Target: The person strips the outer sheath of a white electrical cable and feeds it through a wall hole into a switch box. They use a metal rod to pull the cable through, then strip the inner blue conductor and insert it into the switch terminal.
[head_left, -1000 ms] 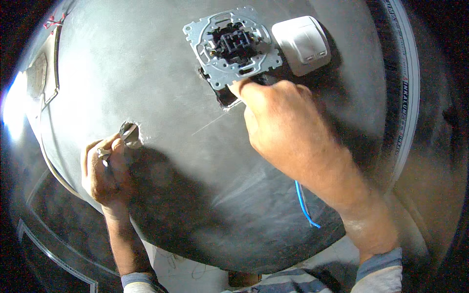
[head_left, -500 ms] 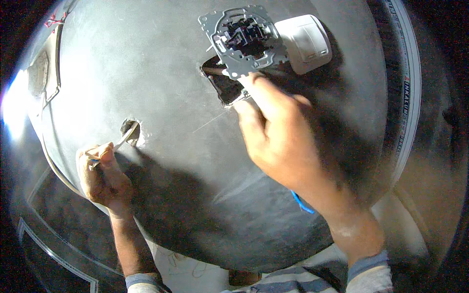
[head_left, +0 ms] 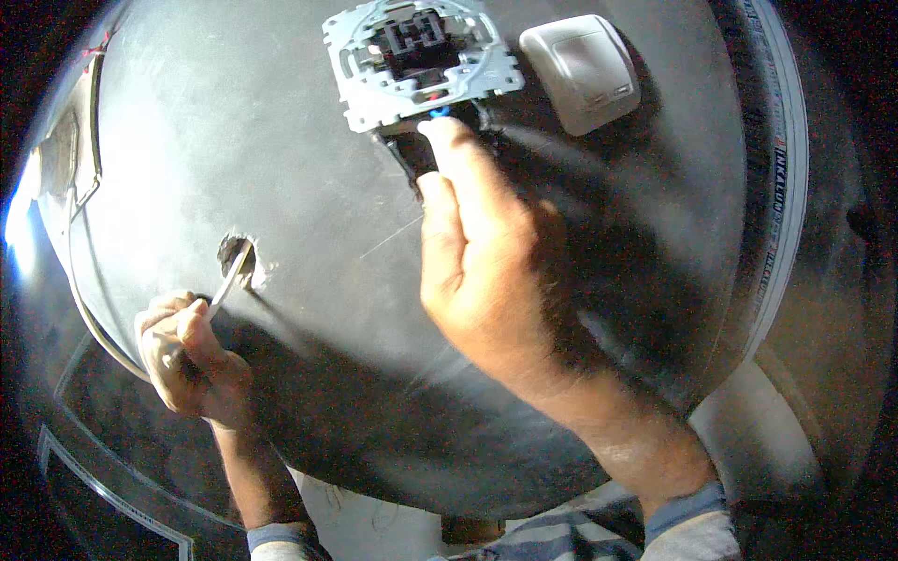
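My left hand (head_left: 187,360) is closed around a white cable (head_left: 229,279) that comes out of a ragged round hole (head_left: 224,251) in the dark grey wall. At the upper middle, a switch mechanism on a square metal mounting plate (head_left: 374,110) sits in front of a cut opening (head_left: 404,154). My right hand (head_left: 496,262) reaches up to the plate's lower edge, index fingertip beside a short blue wire (head_left: 440,112). The thumb lies lower, next to the opening. What the right fingers grip is hidden behind them. Right of the plate is a white switch cover (head_left: 580,75).
A metal-framed fixture (head_left: 73,154) with a bright light by it stands at the far left. From it a pale cord (head_left: 101,327) runs down behind my left hand. A taped edge strip (head_left: 790,178) curves along the right side, and a pale surface (head_left: 365,519) shows below.
The mounting plate has shifted up and left and turned flatter, covering more of the opening. My right hand has moved left with it. My left hand keeps the cable, a little further left.
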Available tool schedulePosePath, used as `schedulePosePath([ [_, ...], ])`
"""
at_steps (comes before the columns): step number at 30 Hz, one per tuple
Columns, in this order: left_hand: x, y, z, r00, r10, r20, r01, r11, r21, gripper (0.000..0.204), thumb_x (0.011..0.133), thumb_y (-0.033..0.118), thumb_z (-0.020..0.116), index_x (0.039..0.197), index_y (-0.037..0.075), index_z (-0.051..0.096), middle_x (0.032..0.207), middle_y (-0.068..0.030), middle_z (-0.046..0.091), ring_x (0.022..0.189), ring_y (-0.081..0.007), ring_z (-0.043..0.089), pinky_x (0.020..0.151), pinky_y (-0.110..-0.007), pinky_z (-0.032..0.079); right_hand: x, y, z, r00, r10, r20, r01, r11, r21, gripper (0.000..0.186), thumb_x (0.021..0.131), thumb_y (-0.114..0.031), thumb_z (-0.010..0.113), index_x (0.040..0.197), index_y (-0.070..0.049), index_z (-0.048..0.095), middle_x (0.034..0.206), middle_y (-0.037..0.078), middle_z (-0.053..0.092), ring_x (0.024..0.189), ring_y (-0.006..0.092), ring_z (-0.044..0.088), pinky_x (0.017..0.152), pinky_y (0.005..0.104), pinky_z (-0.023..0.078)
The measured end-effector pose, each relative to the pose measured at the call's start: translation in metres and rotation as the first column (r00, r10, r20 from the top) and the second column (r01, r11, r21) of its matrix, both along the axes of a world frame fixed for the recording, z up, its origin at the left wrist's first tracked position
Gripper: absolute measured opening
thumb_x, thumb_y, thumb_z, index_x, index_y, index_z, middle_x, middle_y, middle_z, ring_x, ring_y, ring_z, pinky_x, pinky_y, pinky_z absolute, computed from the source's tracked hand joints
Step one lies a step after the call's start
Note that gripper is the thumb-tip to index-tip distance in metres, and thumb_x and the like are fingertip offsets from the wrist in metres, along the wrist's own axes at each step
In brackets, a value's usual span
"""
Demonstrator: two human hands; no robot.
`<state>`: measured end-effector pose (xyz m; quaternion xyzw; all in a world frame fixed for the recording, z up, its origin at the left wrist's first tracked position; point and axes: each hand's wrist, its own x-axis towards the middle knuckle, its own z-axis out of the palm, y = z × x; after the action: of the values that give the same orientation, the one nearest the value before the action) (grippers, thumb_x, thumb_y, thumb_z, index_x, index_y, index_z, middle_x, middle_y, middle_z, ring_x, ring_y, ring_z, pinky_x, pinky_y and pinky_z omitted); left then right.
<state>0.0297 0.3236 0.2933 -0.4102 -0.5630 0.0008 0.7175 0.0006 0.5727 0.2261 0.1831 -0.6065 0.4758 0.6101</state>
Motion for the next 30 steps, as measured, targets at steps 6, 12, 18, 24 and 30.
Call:
schedulePosePath([
  [6, 0.000, 0.001, -0.004, 0.981, -0.163, 0.106, 0.129, 0.954, 0.270, 0.022, 0.099, 0.011, 0.057, 0.081, -0.003, 0.058, 0.081, -0.0135, 0.061, 0.074, -0.0216, 0.057, 0.064, -0.031, 0.046, 0.001, 0.009, 0.005, 0.997, 0.054, 0.051, -0.055, 0.998, 0.022, 0.021, 0.093, -0.004, 0.058, 0.111, 0.005, 0.064, 0.097, 0.029, 0.067, 0.091, 0.0418, 0.068, 0.074, 0.0420, 0.055],
  [12, -0.014, 0.005, -0.003, 0.943, -0.298, 0.150, 0.264, 0.941, 0.211, 0.033, 0.102, 0.024, 0.055, 0.086, -0.004, 0.061, 0.080, -0.0129, 0.063, 0.079, -0.0233, 0.061, 0.073, -0.034, 0.049, 0.008, 0.010, -0.006, 0.943, 0.331, 0.033, -0.327, 0.941, -0.086, 0.022, 0.097, -0.002, 0.053, 0.115, 0.009, 0.061, 0.098, 0.021, 0.070, 0.094, 0.0290, 0.069, 0.080, 0.0355, 0.053],
  [18, -0.006, -0.017, 0.010, 0.717, -0.592, 0.368, 0.509, 0.805, 0.303, 0.033, 0.106, 0.025, 0.048, 0.093, -0.004, 0.056, 0.077, -0.0144, 0.061, 0.068, -0.0216, 0.059, 0.071, -0.034, 0.052, -0.007, -0.031, -0.007, 0.956, 0.289, -0.039, -0.292, 0.953, -0.086, 0.020, 0.098, -0.002, 0.050, 0.109, 0.009, 0.063, 0.099, 0.021, 0.070, 0.090, 0.0247, 0.070, 0.078, 0.0319, 0.053],
  [24, 0.007, -0.028, 0.018, 0.572, -0.740, 0.353, 0.680, 0.669, 0.300, 0.031, 0.106, 0.024, 0.045, 0.091, -0.002, 0.054, 0.069, -0.0057, 0.048, 0.061, -0.0155, 0.047, 0.062, -0.037, 0.047, 0.022, -0.042, 0.007, 0.950, 0.311, -0.035, -0.313, 0.934, -0.173, 0.021, 0.100, -0.006, 0.053, 0.115, 0.005, 0.064, 0.078, 0.000, 0.054, 0.066, 0.0071, 0.047, 0.056, 0.0232, 0.037],
  [30, 0.028, -0.038, 0.017, 0.409, -0.838, 0.362, 0.764, 0.531, 0.367, 0.029, 0.104, 0.031, 0.050, 0.084, 0.010, 0.046, 0.069, -0.0003, 0.038, 0.059, -0.0139, 0.034, 0.057, -0.031, 0.031, 0.015, -0.064, 0.015, 0.982, 0.160, -0.104, -0.172, 0.978, -0.120, 0.016, 0.101, -0.007, 0.053, 0.104, 0.002, 0.066, 0.068, -0.007, 0.046, 0.055, 0.0009, 0.036, 0.047, 0.0223, 0.029],
])
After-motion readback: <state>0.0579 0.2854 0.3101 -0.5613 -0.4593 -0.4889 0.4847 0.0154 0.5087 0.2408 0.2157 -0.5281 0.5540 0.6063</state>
